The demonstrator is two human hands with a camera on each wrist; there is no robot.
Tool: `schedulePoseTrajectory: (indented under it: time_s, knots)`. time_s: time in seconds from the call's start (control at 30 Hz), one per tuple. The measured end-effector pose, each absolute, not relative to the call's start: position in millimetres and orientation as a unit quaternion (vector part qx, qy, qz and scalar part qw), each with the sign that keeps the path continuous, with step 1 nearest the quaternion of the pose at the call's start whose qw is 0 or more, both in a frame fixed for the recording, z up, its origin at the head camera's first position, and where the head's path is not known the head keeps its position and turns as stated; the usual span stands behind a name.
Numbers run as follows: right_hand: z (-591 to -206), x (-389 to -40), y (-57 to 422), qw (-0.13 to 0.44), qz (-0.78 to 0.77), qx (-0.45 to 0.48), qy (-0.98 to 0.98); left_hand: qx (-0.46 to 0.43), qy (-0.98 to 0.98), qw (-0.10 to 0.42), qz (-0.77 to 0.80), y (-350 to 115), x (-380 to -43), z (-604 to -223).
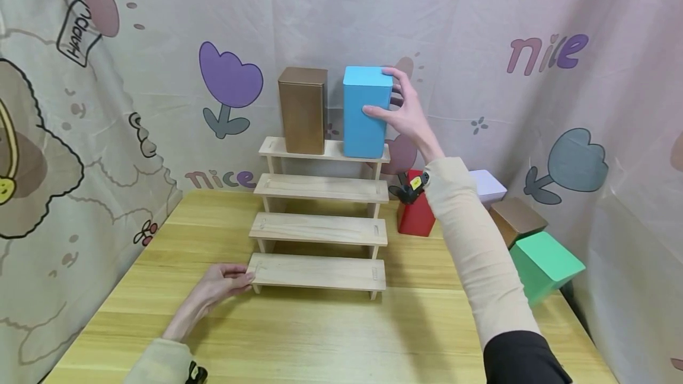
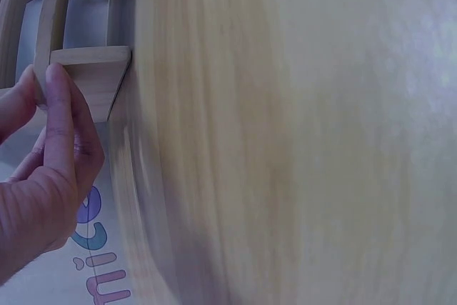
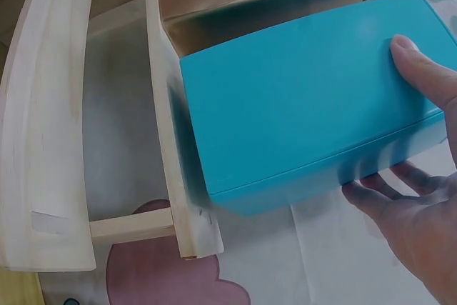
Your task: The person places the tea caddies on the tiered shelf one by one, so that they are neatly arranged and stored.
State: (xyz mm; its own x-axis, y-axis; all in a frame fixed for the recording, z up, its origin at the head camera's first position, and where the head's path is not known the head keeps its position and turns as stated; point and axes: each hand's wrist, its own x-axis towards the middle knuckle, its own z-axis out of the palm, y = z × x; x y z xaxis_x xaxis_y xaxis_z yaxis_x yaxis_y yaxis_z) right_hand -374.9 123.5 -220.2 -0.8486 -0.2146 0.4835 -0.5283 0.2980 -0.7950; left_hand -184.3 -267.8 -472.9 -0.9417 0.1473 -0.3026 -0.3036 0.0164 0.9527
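Note:
A four-step wooden display stand stands on the table. My right hand grips a blue box by its right side, thumb on the front face and fingers behind. The box is upright at the right end of the top step, and in the right wrist view its lower end overlaps the step's edge. To its left a brown box stands upright on the same step, a small gap between them. My left hand pinches the left end of the lowest step between thumb and fingers, as the left wrist view shows.
Right of the stand, a red box is partly hidden behind my right forearm. Farther right are a white box, another brown box and a green box near the table's edge. A printed curtain hangs behind the wooden table.

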Motion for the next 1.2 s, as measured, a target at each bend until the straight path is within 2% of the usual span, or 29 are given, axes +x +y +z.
schedulePoseTrajectory:
  time_s: [0.63,1.2]
  knots:
    - [-228,-393,109,0.129,0.541,0.235,-0.797,-0.057,0.695,0.157,0.7,-267,-183,-473]
    - [-228,-395,109,0.109,0.545,0.225,-0.8,-0.057,0.69,0.162,0.703,-267,-184,-472]
